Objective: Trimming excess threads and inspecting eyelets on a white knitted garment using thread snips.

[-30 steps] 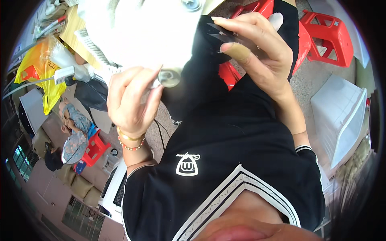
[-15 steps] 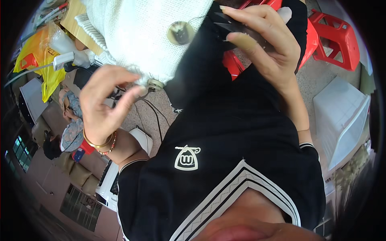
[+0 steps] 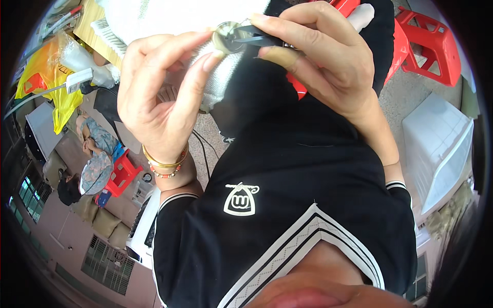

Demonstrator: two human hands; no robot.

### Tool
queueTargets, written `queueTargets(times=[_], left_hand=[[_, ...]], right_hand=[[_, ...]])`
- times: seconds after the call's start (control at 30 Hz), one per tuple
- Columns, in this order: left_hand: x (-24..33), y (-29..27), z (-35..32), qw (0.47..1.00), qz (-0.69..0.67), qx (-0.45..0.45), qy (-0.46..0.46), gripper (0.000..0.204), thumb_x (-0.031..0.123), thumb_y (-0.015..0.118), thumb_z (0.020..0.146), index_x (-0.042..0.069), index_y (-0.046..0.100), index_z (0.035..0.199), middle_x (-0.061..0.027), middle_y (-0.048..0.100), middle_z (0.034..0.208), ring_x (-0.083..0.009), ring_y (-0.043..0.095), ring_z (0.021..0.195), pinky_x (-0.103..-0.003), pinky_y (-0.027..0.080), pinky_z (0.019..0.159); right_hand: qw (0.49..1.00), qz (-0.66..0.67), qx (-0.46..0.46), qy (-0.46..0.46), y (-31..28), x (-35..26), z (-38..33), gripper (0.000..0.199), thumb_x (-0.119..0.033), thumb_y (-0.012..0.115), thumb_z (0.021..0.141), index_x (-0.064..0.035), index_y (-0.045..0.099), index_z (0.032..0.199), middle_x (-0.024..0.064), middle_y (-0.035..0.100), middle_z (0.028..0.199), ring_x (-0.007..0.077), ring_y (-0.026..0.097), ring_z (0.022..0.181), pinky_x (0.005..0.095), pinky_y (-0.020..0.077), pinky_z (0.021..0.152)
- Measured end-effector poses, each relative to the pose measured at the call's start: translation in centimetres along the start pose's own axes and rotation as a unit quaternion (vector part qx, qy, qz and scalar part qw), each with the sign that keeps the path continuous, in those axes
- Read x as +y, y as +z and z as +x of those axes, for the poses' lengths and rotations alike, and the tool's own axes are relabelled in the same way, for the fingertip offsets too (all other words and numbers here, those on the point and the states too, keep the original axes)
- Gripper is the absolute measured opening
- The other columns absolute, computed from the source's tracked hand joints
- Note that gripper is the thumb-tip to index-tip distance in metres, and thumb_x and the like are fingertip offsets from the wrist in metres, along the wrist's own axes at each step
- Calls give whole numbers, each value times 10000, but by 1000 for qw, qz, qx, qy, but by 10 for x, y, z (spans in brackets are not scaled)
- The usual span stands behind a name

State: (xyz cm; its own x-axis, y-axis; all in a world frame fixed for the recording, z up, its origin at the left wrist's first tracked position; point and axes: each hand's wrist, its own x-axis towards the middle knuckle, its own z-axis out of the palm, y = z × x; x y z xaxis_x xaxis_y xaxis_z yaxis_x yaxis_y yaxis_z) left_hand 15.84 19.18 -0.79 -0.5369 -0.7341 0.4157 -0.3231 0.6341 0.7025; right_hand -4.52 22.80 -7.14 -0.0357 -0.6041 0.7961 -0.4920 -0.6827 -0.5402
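Note:
A white knitted garment [image 3: 169, 18] lies across my lap at the top of the view. Between the thumb and fingertips of my left hand [image 3: 162, 84] is a large round pale button [image 3: 220, 41] at the garment's edge. My right hand [image 3: 326, 54] grips a small pair of dark thread snips [image 3: 252, 38]. The blades point left and lie over the middle of the button. Whether they touch a thread there is too small to tell.
Red plastic stools [image 3: 429, 46] stand at the upper right, above a white translucent bin [image 3: 436, 149]. At left are a yellow plastic bag [image 3: 64, 105], a white power strip [image 3: 79, 79] with cables, and a seated person [image 3: 97, 154] near a red stool [image 3: 123, 172].
My left hand has moved up and right and taken hold of the button. The snips have come left and down, from apart from the garment to over the button.

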Motion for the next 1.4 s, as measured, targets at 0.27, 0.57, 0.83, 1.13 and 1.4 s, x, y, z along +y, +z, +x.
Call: queueTargets(times=[0.27, 0.57, 0.83, 1.13, 1.4], left_hand=[[-4, 1, -4, 1000, 10, 9, 1, 302, -7, 795, 689, 49, 734, 980, -25, 606, 847, -86, 535, 711, -197, 415, 597], [-3, 3, -4, 1000, -18, 16, -12, 311, -30, 791, 686, 36, 731, 983, -31, 599, 853, -87, 536, 720, -194, 417, 610], [-5, 3, -1, 1000, -19, 18, 1, 304, -3, 798, 687, 39, 733, 982, -25, 598, 839, -83, 529, 709, -194, 408, 604], [-6, 3, -6, 1000, -1, 24, -5, 310, 11, 804, 680, 64, 742, 979, -8, 589, 815, -72, 514, 685, -190, 386, 574], [-7, 5, -4, 999, -13, 29, -2, 309, 8, 802, 680, 66, 744, 978, -7, 590, 816, -70, 516, 679, -188, 385, 571]], right_hand=[[964, -20, -137, 228, -26, -58, 22, 376, -61, 769, 751, 14, 664, 1104, 86, 584, 829, 185, 570, 684, 268, 461, 584], [976, 9, -92, 197, -17, -52, 17, 350, -47, 765, 753, 12, 676, 1086, 90, 595, 823, 170, 577, 677, 253, 458, 564], [961, 48, 160, -222, 19, 20, -8, 337, -47, 764, 754, 30, 674, 1070, 94, 594, 818, 178, 580, 673, 250, 455, 586], [968, -1, -104, 229, -20, -58, 22, 340, -24, 762, 747, 29, 668, 1070, 92, 589, 818, 189, 579, 678, 262, 463, 580], [958, -27, -144, 246, -31, -63, 28, 335, -34, 765, 746, 14, 675, 1065, 88, 585, 804, 191, 578, 659, 269, 463, 565]])
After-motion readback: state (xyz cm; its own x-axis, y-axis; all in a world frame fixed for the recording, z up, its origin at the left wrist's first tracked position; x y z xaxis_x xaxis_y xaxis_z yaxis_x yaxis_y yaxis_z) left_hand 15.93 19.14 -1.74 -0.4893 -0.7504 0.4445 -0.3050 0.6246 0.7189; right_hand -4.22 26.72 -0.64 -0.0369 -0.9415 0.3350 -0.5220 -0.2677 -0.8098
